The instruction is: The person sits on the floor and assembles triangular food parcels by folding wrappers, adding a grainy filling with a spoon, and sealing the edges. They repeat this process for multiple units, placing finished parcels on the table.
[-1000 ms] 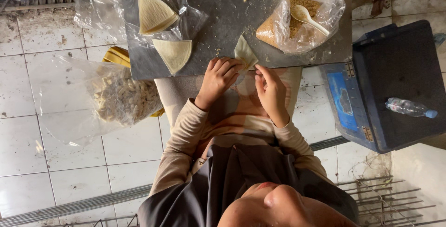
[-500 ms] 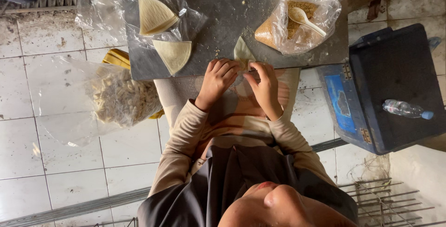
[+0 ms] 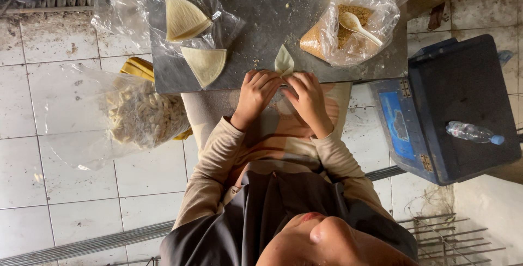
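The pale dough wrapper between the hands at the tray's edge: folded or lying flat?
Folded. The pale dough wrapper stands as a pointed cone, pinched at its base by the left hand and right hand, unlike the flat quarter-round wrappers nearby.

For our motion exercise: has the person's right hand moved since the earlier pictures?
Yes. The right hand has slid slightly towards the metal tray edge, closer to the left hand.

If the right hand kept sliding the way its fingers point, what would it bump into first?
The right hand points up the picture toward the folded pastry piece it pinches. Past that lies bare metal tray. It would probably pass left of the filling bag, though depth is unclear.
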`<state>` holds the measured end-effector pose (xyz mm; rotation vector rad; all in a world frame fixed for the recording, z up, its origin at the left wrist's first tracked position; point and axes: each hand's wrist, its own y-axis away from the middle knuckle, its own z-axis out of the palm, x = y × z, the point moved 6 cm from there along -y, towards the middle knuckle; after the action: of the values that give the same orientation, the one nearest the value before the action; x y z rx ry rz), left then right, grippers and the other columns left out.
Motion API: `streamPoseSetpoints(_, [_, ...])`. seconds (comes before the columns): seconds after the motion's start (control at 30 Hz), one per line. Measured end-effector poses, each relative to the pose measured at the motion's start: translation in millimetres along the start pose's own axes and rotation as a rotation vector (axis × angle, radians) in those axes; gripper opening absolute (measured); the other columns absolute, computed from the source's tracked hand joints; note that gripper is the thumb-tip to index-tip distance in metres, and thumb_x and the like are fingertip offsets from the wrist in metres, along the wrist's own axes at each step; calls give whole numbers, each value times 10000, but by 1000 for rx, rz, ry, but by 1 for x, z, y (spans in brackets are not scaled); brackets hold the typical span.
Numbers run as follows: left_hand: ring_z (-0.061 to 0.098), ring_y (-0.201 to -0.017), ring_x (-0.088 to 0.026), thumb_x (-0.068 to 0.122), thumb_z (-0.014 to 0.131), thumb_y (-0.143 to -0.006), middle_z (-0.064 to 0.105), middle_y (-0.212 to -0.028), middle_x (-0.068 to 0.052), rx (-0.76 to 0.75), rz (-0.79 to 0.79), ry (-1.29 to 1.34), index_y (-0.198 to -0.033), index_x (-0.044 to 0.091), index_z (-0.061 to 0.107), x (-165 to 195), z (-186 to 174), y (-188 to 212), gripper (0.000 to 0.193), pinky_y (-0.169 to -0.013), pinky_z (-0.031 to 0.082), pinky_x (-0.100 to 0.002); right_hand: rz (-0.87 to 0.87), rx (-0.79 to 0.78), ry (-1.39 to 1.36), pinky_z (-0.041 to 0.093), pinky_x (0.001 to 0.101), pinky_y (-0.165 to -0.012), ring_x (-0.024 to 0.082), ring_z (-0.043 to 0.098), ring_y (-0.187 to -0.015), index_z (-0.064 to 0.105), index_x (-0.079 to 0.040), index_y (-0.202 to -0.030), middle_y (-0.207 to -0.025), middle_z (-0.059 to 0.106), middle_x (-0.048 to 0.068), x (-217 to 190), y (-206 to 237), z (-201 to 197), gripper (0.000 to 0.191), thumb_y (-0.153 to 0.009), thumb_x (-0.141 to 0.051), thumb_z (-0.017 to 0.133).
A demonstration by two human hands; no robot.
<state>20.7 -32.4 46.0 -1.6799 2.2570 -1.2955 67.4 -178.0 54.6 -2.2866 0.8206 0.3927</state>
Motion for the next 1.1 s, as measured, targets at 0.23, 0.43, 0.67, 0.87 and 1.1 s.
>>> streamPoseSetpoints(0.23, [667,-961,-238,118,742,-940,685,-1033,-37,-80,-231,61,-1047,90,733,-21,22,-6,111,-847,487,-389,155,-54,-88,520,405,-886,310,632,-991,738,-73,-1107,-1051,694,67,30,-15,13,160,-954,-25,735])
streamPoseSetpoints(0.43, [664,-911,-255,127,745,-895,644,-1006,-62,-71,-370,13,-1006,105,697,-26,31,-18,123,-786,512,-401,222,40,-28,516,422,-817,339,630,-939,711,-12,-1005,-973,678,133,34,-24,22,126,-907,-68,767])
streamPoseSetpoints(0.67, [677,-913,-256,108,730,-880,678,-954,-29,-71,-440,82,-1039,113,681,-28,28,-22,166,-778,517,-394,111,-12,-127,527,409,-860,312,641,-973,721,-15,-1026,-1045,700,81,22,-27,6,131,-914,-57,776])
streamPoseSetpoints(0.87, [651,-929,-264,124,720,-914,682,-992,-39,-83,-292,159,-1004,99,711,-24,18,-18,94,-819,510,-393,134,-2,-79,511,417,-883,330,611,-1007,721,-19,-980,-1033,659,115,26,-27,12,132,-857,16,756])
streamPoseSetpoints(1.1, [628,-973,-250,81,639,-921,648,-1025,-44,-149,-266,13,-1019,98,728,-25,29,-16,134,-851,521,-373,132,-40,-89,486,429,-872,277,616,-931,721,-3,-1047,-1040,698,80,26,-28,12,143,-932,-53,790])
